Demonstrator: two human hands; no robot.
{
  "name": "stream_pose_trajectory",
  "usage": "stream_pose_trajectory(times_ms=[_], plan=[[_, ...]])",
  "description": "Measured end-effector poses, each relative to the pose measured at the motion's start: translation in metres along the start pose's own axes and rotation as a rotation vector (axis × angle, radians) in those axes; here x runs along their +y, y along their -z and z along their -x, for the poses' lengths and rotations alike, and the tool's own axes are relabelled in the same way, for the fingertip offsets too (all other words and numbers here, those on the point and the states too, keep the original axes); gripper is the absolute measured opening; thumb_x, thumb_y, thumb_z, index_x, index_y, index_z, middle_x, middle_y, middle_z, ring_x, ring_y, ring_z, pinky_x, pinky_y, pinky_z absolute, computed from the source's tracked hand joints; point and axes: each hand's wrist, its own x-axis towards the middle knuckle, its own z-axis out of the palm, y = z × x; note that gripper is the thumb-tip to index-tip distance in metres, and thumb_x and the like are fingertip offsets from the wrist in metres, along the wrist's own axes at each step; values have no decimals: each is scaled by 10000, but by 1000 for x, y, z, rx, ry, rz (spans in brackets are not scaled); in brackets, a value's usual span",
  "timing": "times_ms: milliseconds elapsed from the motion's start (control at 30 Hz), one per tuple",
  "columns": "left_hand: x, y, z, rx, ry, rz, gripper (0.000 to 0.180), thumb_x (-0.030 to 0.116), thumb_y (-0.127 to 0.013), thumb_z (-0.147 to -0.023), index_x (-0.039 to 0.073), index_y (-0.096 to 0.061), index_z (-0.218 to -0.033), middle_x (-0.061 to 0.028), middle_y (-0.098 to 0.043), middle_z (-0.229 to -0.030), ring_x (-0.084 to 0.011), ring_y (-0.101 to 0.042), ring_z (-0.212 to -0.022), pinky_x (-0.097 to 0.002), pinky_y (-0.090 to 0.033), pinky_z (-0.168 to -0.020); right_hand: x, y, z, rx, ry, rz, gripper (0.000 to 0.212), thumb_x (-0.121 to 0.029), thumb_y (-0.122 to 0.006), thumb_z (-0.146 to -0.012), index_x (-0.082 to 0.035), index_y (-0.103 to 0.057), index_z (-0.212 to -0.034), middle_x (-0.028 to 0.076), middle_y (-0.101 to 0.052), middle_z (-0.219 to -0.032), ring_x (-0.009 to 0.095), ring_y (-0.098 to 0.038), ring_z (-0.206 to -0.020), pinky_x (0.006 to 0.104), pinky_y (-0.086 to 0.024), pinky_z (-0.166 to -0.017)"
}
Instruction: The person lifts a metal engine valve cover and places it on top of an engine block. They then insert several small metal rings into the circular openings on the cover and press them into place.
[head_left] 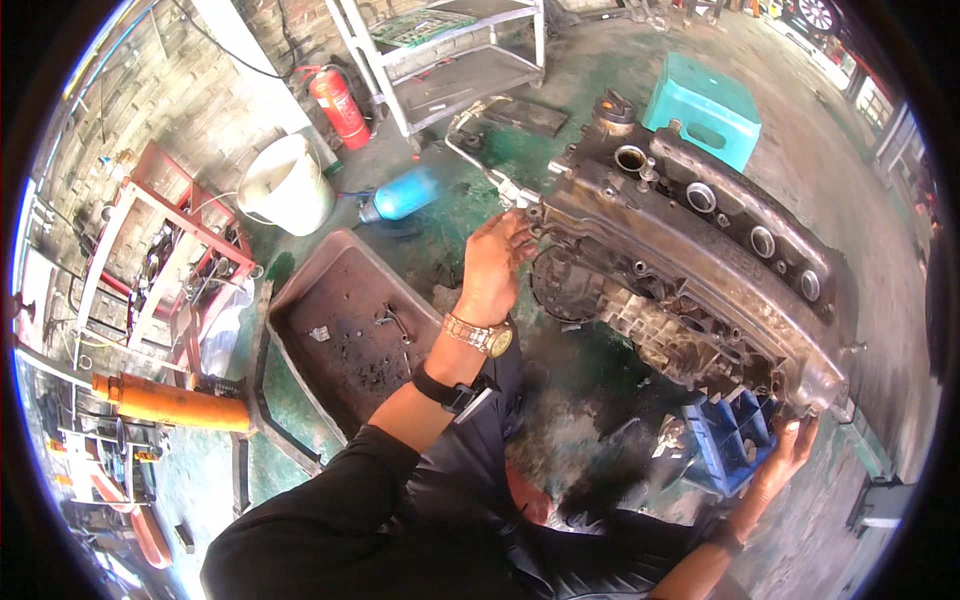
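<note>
A large, grimy engine valve cover [690, 240] with a row of round holes and a dark filler cap [615, 108] lies across the right half of the view. My left hand [495, 262] curls its fingers round the cover's left end. At the near right corner, my right hand [790, 450] grips the cover's edge from below, its fingertips partly hidden. Beneath the cover shows the greasy engine block [660, 335]. I cannot tell whether the cover rests on the block or is held off it.
A blue divided tray [728, 445] sits below my right hand. A brown bin [345, 260] with loose bits lies left of my knees. Behind stand a turquoise stool [705, 95], white bucket [290, 185], red extinguisher [340, 105] and metal shelf [455, 95]; a blue cylinder [405, 193] lies nearby.
</note>
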Motion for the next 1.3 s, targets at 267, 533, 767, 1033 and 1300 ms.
stream_pose_trajectory(times_ms=[267,533,767,1033,1300], plan=[[2,0,-6,-132,5,-43,276,155,-639,-981,11,-613,-1214,-27,-676,-1063,-157,-631,-952,-343,-493,-845,2,5,0,-27,-76,-32,855,-428,-717,-935,51,-335,-1532,203,-497,-1463,289,-550,-1275,424,-514,-1020],[0,-9,-9,-115,9,-14,421,174,-638,-1001,-46,-550,-1349,-31,-667,-1076,-164,-636,-974,-370,-521,-898,6,3,2,46,-43,-52,850,-405,-752,-914,39,-363,-1525,191,-509,-1462,281,-557,-1261,403,-500,-1019],[-7,-1,-14,-95,-53,-51,311,149,-660,-985,-17,-607,-1243,-48,-666,-1028,-168,-648,-881,-374,-576,-803,-3,-2,5,45,-56,-81,785,-291,-768,-912,55,-393,-1508,157,-536,-1446,239,-518,-1298,387,-401,-1105],[-4,14,-27,-139,-8,-154,303,222,-689,-963,100,-592,-1222,-33,-664,-1202,-277,-608,-1116,-491,-448,-1015,-23,-14,3,-121,9,-323,710,-73,-737,-901,29,-389,-1512,107,-586,-1380,193,-586,-1224,340,-446,-1069],[0,-18,4,47,-285,-361,260,192,-667,-974,34,-639,-1179,-10,-648,-1016,-126,-598,-878,-302,-482,-770,-34,-24,3,-96,-11,-372,834,14,-804,-794,47,-378,-1510,128,-646,-1294,169,-616,-1160,319,-518,-986]])
